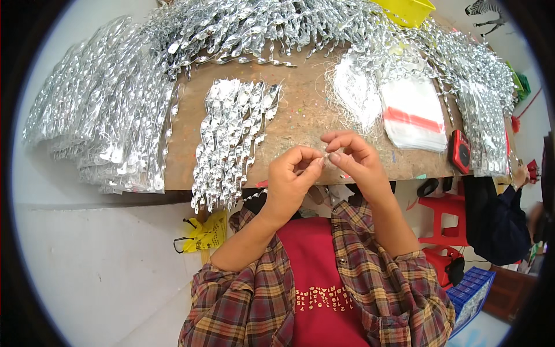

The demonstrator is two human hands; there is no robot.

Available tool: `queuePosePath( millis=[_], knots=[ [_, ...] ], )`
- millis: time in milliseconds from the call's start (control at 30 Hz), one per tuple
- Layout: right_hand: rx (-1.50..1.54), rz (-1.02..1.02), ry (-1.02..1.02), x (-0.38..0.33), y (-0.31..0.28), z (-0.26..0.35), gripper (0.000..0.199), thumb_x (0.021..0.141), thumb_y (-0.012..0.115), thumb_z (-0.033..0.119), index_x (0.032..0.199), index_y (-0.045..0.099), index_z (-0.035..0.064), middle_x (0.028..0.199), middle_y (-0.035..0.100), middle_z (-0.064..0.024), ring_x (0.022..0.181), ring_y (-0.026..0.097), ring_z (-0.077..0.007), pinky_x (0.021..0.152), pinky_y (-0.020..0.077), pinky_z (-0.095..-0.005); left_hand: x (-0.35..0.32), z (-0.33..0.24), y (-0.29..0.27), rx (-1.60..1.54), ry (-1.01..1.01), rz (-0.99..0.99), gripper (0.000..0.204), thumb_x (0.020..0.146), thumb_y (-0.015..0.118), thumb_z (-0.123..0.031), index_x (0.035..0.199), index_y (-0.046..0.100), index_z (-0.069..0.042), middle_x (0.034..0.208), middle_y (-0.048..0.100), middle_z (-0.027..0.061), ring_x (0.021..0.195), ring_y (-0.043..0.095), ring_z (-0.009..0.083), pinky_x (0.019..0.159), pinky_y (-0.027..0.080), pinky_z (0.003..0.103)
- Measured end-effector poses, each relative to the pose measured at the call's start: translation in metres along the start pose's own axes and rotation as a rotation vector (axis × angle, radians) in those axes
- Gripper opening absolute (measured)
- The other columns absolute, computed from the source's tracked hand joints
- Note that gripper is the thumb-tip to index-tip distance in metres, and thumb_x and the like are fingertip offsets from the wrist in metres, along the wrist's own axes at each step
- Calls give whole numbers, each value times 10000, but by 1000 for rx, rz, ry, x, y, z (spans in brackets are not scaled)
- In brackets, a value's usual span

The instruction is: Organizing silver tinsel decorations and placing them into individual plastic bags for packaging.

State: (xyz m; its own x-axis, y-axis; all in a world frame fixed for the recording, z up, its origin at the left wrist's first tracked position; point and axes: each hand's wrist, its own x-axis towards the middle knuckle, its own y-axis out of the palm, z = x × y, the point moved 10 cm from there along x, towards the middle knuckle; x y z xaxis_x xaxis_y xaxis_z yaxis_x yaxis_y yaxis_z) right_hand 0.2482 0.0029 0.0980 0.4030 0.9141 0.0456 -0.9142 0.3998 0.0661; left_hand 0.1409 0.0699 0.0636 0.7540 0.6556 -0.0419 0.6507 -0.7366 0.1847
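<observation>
Over the front edge of the table, my left hand (293,176) is closed, with thumb and forefinger pinched together. My right hand (361,165) meets it fingertip to fingertip; its thumb and forefinger are closed while the other fingers curl loosely. Whatever lies between the fingertips is too small to make out. Left of my hands, a row of silver twisted strips (228,139) lies side by side, the lower ends hanging past the table edge. Beyond my right hand are a bundle of thin white strings (356,89) and a stack of clear plastic bags (413,130) with a red band.
Bagged silver strips (104,110) are heaped at the left, loose ones (260,29) at the back, more bags (485,127) at the right. A red device (460,151) sits by the right edge. Nearby are a yellow bin (410,13), red stool (442,220), blue crate (471,292) and another person (503,220).
</observation>
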Motion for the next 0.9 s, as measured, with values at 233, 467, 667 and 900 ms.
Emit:
queuePosePath(
  millis=[233, 467, 667, 900],
  knots=[
    [-712, -96, -459, -9, 16, 51, 64, 759, 633, 59, 820, 617, 47, 1115, 577, -115, 1028, 518, -239, 885, 390, -344, -6, -36, 5, 408, 303, -88, 77, 851, 557, -30, 902, 586, 20, 804, 624, 42, 703, 586, 91, 633, 467, 222],
    [-650, -118, -555, -15, 12, 51, 103, 731, 658, 72, 826, 617, 64, 1075, 588, -85, 982, 521, -258, 847, 397, -360, -3, 11, 15, -547, -299, 118, 129, 879, 577, -97, 956, 588, 6, 803, 641, 75, 692, 607, 115, 690, 515, 248],
    [-701, -98, -690, -22, 18, 60, 112, 744, 662, 63, 852, 639, 82, 957, 630, -48, 922, 538, -234, 807, 399, -331, -2, 13, 14, -604, -284, 160, 136, 868, 595, -113, 946, 586, -3, 788, 637, 70, 686, 613, 124, 712, 515, 247],
    [-661, -114, -500, -18, 9, 34, 122, 747, 655, 4, 855, 638, 58, 858, 650, -56, 809, 589, -196, 767, 403, -299, -3, 4, 12, -440, -226, 110, 109, 861, 600, -97, 925, 585, -10, 782, 627, 47, 703, 605, 104, 676, 493, 224]
  ],
)
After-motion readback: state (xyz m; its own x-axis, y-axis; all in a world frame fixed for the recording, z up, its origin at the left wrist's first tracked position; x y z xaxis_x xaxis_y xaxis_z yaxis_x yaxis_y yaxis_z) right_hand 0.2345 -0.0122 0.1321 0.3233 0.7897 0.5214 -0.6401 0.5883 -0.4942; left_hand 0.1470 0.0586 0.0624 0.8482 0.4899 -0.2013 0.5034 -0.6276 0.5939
